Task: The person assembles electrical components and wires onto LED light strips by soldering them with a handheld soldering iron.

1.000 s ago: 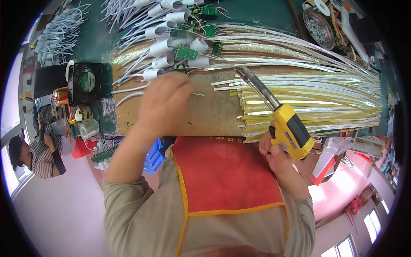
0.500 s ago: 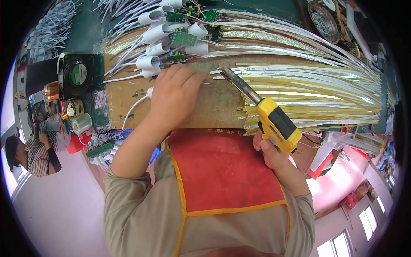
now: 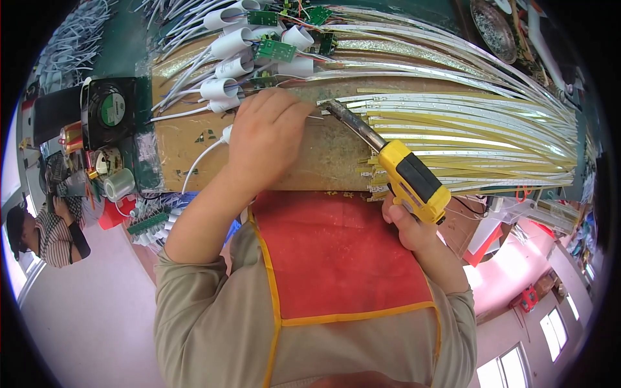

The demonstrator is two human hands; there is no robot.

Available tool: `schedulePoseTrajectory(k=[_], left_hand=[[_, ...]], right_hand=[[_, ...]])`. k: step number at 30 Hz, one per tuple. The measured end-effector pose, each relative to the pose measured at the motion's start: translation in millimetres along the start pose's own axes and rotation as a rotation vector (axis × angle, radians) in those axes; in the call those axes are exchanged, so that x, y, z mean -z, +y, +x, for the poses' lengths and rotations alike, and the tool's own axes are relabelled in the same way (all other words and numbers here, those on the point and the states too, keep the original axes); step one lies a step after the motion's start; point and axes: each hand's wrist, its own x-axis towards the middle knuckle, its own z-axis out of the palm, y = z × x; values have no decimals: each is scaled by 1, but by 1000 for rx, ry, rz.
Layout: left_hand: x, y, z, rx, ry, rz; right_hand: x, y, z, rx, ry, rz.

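Observation:
My left hand (image 3: pixel 268 136) rests on the brown board (image 3: pixel 194 139), fingers closed around a white wire (image 3: pixel 202 155) and pinching its end by the tip of the soldering tool. My right hand (image 3: pixel 407 226) grips a yellow and black soldering gun (image 3: pixel 414 178). Its metal tip (image 3: pixel 336 110) points up and left and touches the end of a strip beside my left fingers. A fan of long white and yellow light strips (image 3: pixel 466 129) spreads to the right across the board.
White tube-shaped parts with small green circuit boards (image 3: pixel 275 48) lie at the board's top. A black fan (image 3: pixel 107 110) and tape rolls (image 3: pixel 116 184) stand at the left. Another person (image 3: pixel 45 226) sits far left. A round dish (image 3: pixel 495 29) is at top right.
My view has shifted a little, so the board sits lower in it. My left hand has settled closer to the soldering tip, which has come to the strip ends.

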Motion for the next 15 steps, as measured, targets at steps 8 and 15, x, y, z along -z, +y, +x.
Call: schedulePoseTrajectory(k=[8, 15], left_hand=[[1, 1, 1, 6, 1, -10], [2, 1, 1, 5, -19, 14]], right_hand=[[-1, -2, 0, -24, 15, 30], [-1, -3, 1, -11, 18, 27]])
